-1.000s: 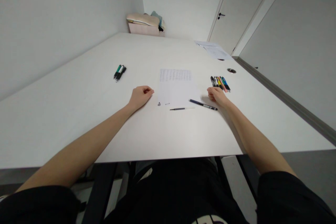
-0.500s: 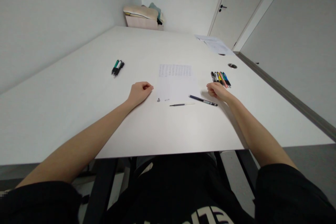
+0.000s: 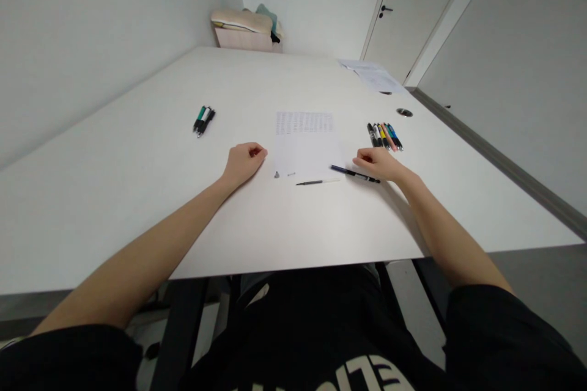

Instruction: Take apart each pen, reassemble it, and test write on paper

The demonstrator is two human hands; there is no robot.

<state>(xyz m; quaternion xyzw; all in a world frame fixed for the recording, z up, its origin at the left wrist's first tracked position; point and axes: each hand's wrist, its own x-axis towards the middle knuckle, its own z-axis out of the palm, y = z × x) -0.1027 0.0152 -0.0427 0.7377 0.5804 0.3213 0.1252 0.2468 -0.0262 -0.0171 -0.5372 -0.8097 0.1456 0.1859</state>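
From a seated viewpoint, we look down over our two bare forearms, in black sleeves, at a white counter (image 3: 293, 226). Our left hand (image 3: 244, 163) rests to the left of a sheet of paper (image 3: 306, 148) printed with small text across its upper part; its grip is curled together, thumb against fingers. Our right hand (image 3: 376, 163), to the right of the sheet, is curled beside a dark pen barrel (image 3: 340, 169) that slants below it; we cannot tell whether that grip is fully together or touches the barrel. A thin pen refill (image 3: 316, 182) lies just left of the barrel, nearer to us than the sheet. By the sheet's lower left corner we see a small grey cone-shaped tip (image 3: 276, 175) and, just right of it, a tiny spring (image 3: 291, 174). Three pens (image 3: 204, 121) lie bunched farther off to our left, and a row of coloured pens (image 3: 384, 136) lies just beyond our right hand. More papers (image 3: 373, 76) are at the far right.
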